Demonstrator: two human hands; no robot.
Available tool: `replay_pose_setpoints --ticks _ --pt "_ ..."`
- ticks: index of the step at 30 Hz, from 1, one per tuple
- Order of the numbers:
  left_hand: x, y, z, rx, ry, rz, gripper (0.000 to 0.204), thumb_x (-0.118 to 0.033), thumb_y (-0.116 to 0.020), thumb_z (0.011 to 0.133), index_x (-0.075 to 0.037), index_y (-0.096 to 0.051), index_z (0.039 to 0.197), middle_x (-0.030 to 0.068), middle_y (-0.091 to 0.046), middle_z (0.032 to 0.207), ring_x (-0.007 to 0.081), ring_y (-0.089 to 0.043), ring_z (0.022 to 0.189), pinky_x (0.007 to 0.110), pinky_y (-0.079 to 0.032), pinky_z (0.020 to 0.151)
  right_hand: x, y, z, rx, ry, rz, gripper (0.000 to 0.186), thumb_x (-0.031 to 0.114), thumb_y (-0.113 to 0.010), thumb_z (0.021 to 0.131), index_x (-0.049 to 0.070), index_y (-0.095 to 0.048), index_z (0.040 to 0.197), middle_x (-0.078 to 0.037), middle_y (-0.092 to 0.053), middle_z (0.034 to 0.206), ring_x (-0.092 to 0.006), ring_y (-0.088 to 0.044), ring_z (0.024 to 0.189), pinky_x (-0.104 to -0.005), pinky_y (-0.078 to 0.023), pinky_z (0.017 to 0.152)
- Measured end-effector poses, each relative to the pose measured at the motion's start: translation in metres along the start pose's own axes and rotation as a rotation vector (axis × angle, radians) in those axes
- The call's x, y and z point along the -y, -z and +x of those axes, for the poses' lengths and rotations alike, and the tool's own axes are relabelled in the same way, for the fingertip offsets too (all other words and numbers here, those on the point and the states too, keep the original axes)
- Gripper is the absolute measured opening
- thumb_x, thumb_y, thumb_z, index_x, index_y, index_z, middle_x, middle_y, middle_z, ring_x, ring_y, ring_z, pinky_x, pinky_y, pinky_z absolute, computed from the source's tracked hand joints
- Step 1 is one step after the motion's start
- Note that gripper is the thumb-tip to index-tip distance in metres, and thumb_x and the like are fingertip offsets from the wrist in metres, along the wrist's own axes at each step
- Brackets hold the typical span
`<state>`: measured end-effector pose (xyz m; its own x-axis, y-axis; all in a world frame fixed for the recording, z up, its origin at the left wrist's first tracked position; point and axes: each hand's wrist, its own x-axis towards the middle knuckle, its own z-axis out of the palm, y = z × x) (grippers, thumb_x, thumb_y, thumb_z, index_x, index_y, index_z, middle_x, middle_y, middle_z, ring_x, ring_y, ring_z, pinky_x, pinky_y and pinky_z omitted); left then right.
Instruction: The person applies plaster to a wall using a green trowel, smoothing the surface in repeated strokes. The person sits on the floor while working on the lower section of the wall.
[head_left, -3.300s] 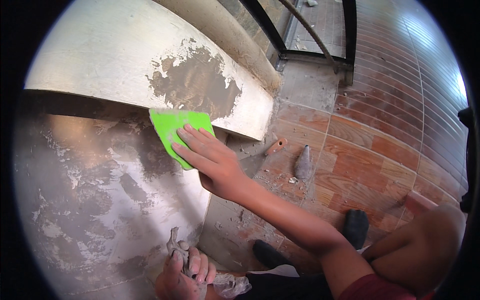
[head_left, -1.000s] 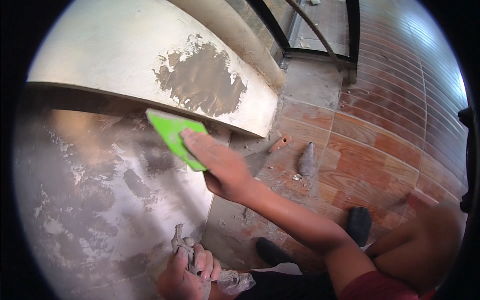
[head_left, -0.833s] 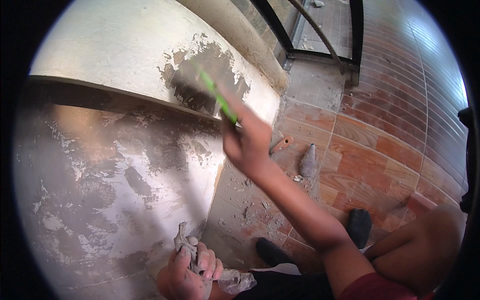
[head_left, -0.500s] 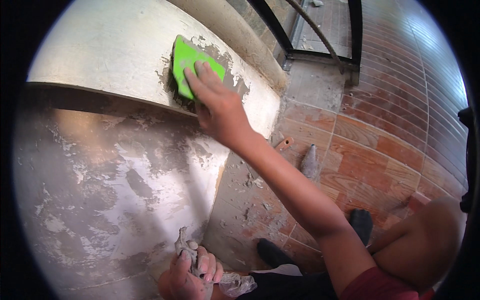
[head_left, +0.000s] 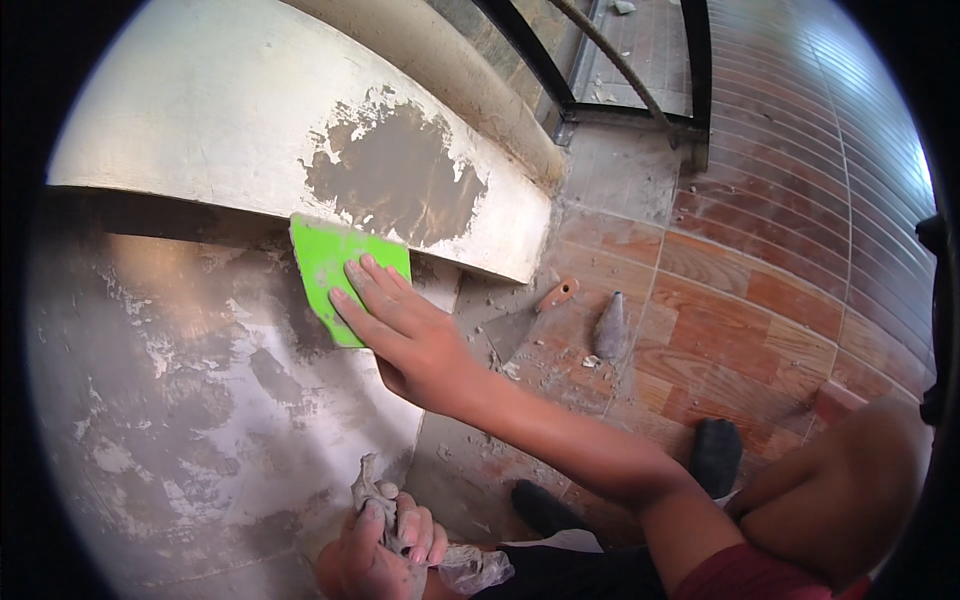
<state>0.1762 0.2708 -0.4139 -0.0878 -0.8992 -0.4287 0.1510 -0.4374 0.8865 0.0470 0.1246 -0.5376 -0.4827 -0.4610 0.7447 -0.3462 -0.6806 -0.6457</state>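
Observation:
My right hand (head_left: pixel 405 330) is closed on a bright green plastic putty spreader (head_left: pixel 325 270), fingers pressed along its face. The spreader is at the lower edge of the white ledge (head_left: pixel 190 110), overlapping the patchy wall below; whether it touches is unclear. Above it, a grey putty patch (head_left: pixel 395 165) with ragged edges covers part of the ledge. Low in the view, my left hand (head_left: pixel 375 555) is closed around a putty-smeared plastic bag (head_left: pixel 475 570); its grey twisted tip sticks up past the thumb. The bag's middle is hidden by the fingers.
A putty knife (head_left: pixel 560 294) with an orange-brown handle lies on the tiled floor (head_left: pixel 720 290), beside a grey cone-shaped object (head_left: pixel 612 328). Crumbs of debris lie around them. A black metal frame (head_left: pixel 640 115) stands at the back, and dark-covered feet (head_left: pixel 716 455) rest on the floor.
My right hand has drawn the green spreader down and left, off the ledge's face to its lower edge, baring the grey patch. My left hand keeps its place and hold.

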Motion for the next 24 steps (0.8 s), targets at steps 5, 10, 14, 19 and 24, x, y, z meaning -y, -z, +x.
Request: replay_pose_setpoints --ticks 5,10,14,19,24 --pt "0.002 0.000 0.003 -0.032 -0.006 0.023 0.028 -0.030 -0.047 0.102 -0.009 -0.056 0.118 0.0012 -0.047 0.072 0.0133 -0.039 0.051 0.033 -0.036 0.049 -0.001 0.035 0.020 -0.349 -0.431 0.280 0.032 -0.004 -0.058 0.091 -0.007 -0.060 0.123 -0.013 -0.072 0.096 -0.0127 -0.066 0.084 -0.0268 -0.053 0.074" --pt "-0.007 -0.006 -0.002 0.019 0.135 0.014 0.021 -0.032 -0.044 0.105 -0.014 -0.052 0.098 -0.0002 -0.044 0.073 0.0138 -0.041 0.057 0.031 -0.036 0.055 -0.061 0.046 0.075 -0.401 -0.128 -0.081 0.038 -0.005 -0.058 0.090 0.001 -0.061 0.128 -0.017 -0.073 0.104 -0.0227 -0.072 0.089 -0.0302 -0.053 0.078" --pt "-0.010 -0.006 -0.002 0.077 0.206 -0.032 0.027 -0.035 -0.042 0.106 -0.016 -0.050 0.089 -0.0015 -0.043 0.074 0.0135 -0.041 0.061 0.029 -0.035 0.058 -0.072 0.027 0.086 -0.234 -0.001 -0.134 0.052 -0.007 -0.059 0.085 0.006 -0.056 0.136 -0.021 -0.064 0.127 -0.0356 -0.064 0.116 -0.0373 -0.051 0.097" --pt "0.000 -0.004 -0.003 -0.089 0.012 0.046 0.025 -0.032 -0.046 0.102 -0.012 -0.055 0.113 -0.0006 -0.046 0.069 0.0124 -0.038 0.050 0.032 -0.035 0.048 -0.053 0.002 0.049 0.037 0.021 -0.104 0.071 -0.010 -0.061 0.077 0.009 -0.049 0.144 -0.021 -0.046 0.148 -0.0381 -0.041 0.140 -0.0484 -0.036 0.116" --pt "0.000 -0.006 -0.001 -0.101 0.015 0.072 0.022 -0.032 -0.045 0.102 -0.014 -0.055 0.111 -0.0018 -0.045 0.068 0.0120 -0.038 0.049 0.032 -0.035 0.047 -0.033 -0.016 0.016 0.100 0.082 -0.144 0.067 -0.006 -0.065 0.076 0.006 -0.052 0.141 -0.020 -0.050 0.145 -0.0404 -0.044 0.139 -0.0537 -0.036 0.114"
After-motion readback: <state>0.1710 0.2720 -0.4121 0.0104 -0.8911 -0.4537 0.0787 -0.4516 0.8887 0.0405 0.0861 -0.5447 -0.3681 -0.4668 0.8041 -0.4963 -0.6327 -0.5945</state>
